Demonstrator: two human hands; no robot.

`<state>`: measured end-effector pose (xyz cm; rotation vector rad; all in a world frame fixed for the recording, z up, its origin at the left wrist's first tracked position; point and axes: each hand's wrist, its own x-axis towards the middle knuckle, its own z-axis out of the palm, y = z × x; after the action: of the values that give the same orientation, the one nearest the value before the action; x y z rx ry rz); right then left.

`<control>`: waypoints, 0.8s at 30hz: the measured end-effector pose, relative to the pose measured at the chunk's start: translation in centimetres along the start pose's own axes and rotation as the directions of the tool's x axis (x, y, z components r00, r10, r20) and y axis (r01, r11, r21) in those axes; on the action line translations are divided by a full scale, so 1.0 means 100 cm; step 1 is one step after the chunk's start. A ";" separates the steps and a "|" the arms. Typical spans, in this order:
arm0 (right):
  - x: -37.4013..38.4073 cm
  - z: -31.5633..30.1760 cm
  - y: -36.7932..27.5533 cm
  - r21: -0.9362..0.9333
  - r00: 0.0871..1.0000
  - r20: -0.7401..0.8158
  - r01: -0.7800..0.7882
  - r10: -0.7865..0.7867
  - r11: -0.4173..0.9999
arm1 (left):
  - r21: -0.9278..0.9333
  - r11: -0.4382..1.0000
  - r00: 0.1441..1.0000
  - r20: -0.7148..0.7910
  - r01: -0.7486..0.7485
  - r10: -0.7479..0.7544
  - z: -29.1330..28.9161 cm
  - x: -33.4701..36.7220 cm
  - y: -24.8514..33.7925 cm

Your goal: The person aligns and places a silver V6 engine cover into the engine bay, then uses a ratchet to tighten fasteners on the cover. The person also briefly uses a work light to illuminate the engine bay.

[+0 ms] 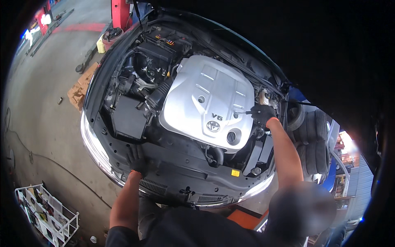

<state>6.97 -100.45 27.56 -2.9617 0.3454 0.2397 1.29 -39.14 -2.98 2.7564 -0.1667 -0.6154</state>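
Note:
My right hand (263, 114), in a dark glove with an orange cuff, is closed around a slim metal hand tool (242, 113), perhaps a ratchet. Its far end reaches a small round hole on the right side of the silver engine cover (185, 111). The fingers hide the tool's handle. My left hand (137, 158), gloved the same way, lies flat with fingers spread on the black plastic front panel (181, 162). The engine cover sits in place over the engine. Near its front right edge is the round oil filler cap (232, 136).
A black air filter box (128, 117) and the battery (155, 51) sit left of the cover. The raised hood darkens the upper right. Stacked tires (316, 142) stand beyond the car's right side. A white wire rack (47, 214), cardboard (82, 88) and a hose (61, 166) are on the left floor.

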 end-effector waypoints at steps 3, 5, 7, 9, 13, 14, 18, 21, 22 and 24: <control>-0.050 0.015 -0.004 -0.054 0.978 -0.208 0.014 -0.025 0.998 | -0.004 1.000 1.000 0.010 -0.011 0.011 0.002 0.001 -0.002; -0.095 0.043 -0.017 -0.012 0.929 -0.348 -0.139 0.127 0.990 | -0.013 1.000 1.000 0.001 -0.024 0.024 0.006 0.001 -0.005; -0.149 0.078 -0.037 0.193 0.844 -0.511 -0.072 0.163 0.979 | -0.045 0.998 0.998 -0.037 -0.044 0.042 0.015 0.003 -0.008; -0.210 0.118 -0.066 0.469 0.772 -0.511 -0.118 0.378 0.875 | -0.004 0.999 0.999 -0.022 -0.034 0.034 0.025 0.008 -0.014; -0.319 0.181 -0.137 0.720 0.835 -0.273 -0.151 0.477 0.677 | 0.348 0.924 0.658 -0.661 -0.157 0.361 0.041 0.015 -0.020; -0.341 0.192 -0.156 0.788 0.857 -0.192 -0.156 0.478 0.595 | 0.241 0.962 0.843 -0.484 -0.128 0.233 0.040 0.015 -0.020; -0.405 0.210 -0.211 0.845 0.912 -0.108 -0.126 0.395 0.521 | 0.005 0.999 0.999 0.032 0.039 -0.040 0.017 0.007 0.004; -0.428 0.211 -0.230 0.867 0.926 -0.080 -0.118 0.369 0.484 | -0.417 0.902 0.963 0.270 0.111 0.006 0.024 -0.016 0.049; -0.433 0.210 -0.233 0.871 0.928 -0.077 -0.115 0.364 0.478 | -0.637 0.720 0.910 0.414 0.275 0.019 0.036 -0.026 0.064; -0.442 0.209 -0.239 0.862 0.938 -0.088 -0.097 0.335 0.498 | -0.762 0.381 0.785 0.605 0.523 0.132 0.073 -0.056 0.088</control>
<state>-32.68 -64.48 17.96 -1.9297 0.6502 -0.2378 -7.29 -48.41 -4.18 1.3993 0.3387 -1.1803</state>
